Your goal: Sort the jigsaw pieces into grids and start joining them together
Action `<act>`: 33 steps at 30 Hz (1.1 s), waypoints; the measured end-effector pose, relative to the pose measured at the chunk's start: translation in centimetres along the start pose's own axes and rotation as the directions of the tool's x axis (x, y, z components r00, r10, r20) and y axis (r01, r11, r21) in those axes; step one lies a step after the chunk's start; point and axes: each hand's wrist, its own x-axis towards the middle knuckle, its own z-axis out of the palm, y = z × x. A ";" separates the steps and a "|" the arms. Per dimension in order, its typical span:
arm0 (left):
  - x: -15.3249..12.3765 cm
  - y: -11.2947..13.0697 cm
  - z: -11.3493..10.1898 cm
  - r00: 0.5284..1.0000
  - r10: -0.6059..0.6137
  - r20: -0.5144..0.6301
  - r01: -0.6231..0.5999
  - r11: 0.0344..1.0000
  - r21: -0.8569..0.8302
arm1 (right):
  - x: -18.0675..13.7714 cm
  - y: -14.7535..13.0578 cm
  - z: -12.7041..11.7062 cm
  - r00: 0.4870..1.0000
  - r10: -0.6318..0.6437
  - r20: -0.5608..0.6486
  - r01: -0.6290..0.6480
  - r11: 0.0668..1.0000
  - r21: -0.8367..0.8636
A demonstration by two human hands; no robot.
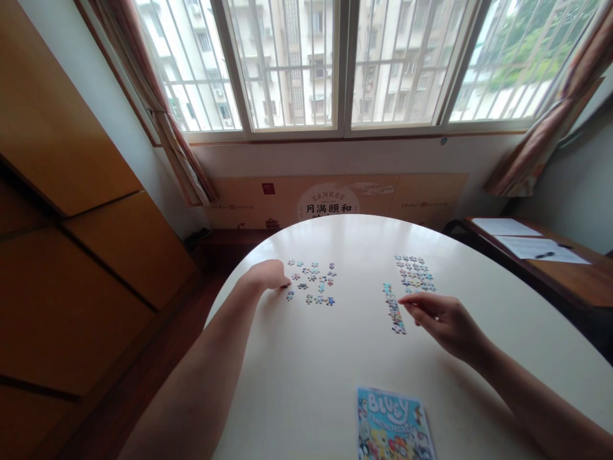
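Note:
Loose jigsaw puzzle pieces lie scattered on the left half of the white round table. At their left edge is my left hand, fingers bent down and pressed together; a small dark bit shows under the fingertips, too small to name. On the right, a narrow strip of joined puzzle pieces runs toward me. The closed fingertips of my right hand touch or hover at its right edge; what they hold, if anything, is hidden. Just beyond that hand, more puzzle pieces sit in close rows.
A blue Bluey booklet or box lies at the near side of the table. Papers and a dark object rest on a brown side desk at right. Wooden cabinets stand left; barred windows are ahead.

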 end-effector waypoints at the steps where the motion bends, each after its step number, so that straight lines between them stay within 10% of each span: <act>1: 0.0 0.1 0.1 1.000 0.005 -0.003 -0.005 1.000 0.000 | 0.0 -0.1 0.0 1.000 0.000 -0.002 0.000 1.000 -0.002; 33: -0.3 1.1 0.4 0.995 0.085 0.047 -0.085 0.996 -0.008 | 0.1 -0.3 0.0 1.000 0.003 -0.008 -0.004 0.999 -0.034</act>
